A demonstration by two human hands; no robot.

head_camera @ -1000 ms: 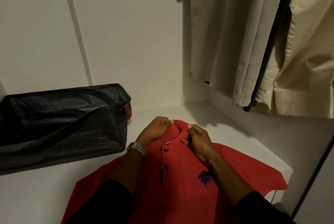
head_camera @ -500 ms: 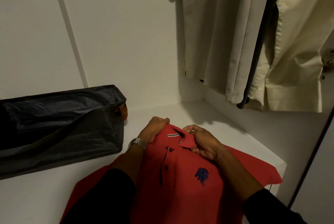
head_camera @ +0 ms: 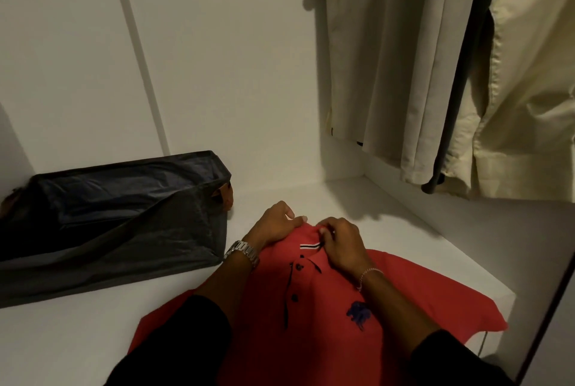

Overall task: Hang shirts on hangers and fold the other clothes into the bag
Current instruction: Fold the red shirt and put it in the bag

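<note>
Head view shows the left hand (head_camera: pixel 277 224) and right hand (head_camera: pixel 339 245), closer together than a second ago, both pinching the collar of the red polo shirt (head_camera: pixel 326 308) spread flat beneath them — likely straightening it — dark bag (head_camera: pixel 124 217) just left.

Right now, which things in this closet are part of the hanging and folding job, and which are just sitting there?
Part of the job:
red polo shirt, flat on the shelf
left hand and right hand, both pinching its collar
dark bag, left of the shirt

Just there:
beige clothes already hanging at the right
white shelf
wristwatch
</note>
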